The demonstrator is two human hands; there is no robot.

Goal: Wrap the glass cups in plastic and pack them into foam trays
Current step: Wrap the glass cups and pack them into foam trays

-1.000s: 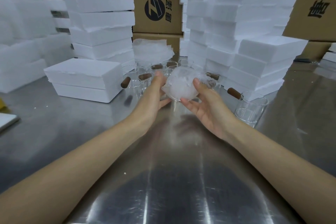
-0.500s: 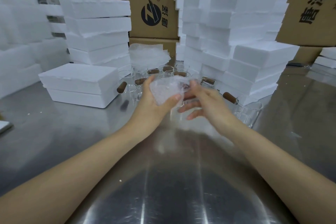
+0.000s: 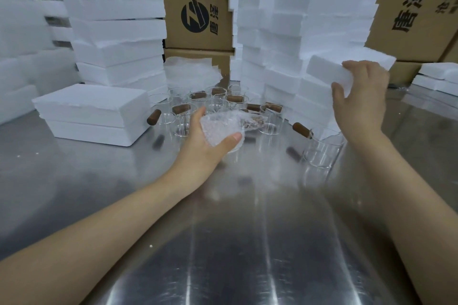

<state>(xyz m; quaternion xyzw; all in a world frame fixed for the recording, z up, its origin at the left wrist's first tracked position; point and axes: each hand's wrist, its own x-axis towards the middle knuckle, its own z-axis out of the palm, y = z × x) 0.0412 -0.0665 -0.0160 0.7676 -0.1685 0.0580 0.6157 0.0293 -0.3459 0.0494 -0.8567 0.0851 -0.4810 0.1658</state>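
Observation:
My left hand (image 3: pixel 208 146) grips a glass cup wrapped in bubble plastic (image 3: pixel 220 129) above the steel table, its brown handle poking out to the right. My right hand (image 3: pixel 359 99) grips the near edge of the top white foam tray (image 3: pixel 329 67) on a short stack at the right. Several bare glass cups with brown handles (image 3: pixel 215 101) stand behind my left hand. One more glass cup (image 3: pixel 322 148) stands below my right hand. A pile of plastic sheets (image 3: pixel 190 74) lies behind the cups.
Tall stacks of white foam trays (image 3: pixel 119 39) rise left and right of the cups, with a low stack (image 3: pixel 91 111) at the left. Cardboard boxes (image 3: pixel 198 7) stand at the back. The shiny steel table (image 3: pixel 223 242) stretches toward me.
My right hand let go of the wrapped cup and moved up and right onto the top foam tray. My left hand alone now holds the wrapped cup, slightly lower.

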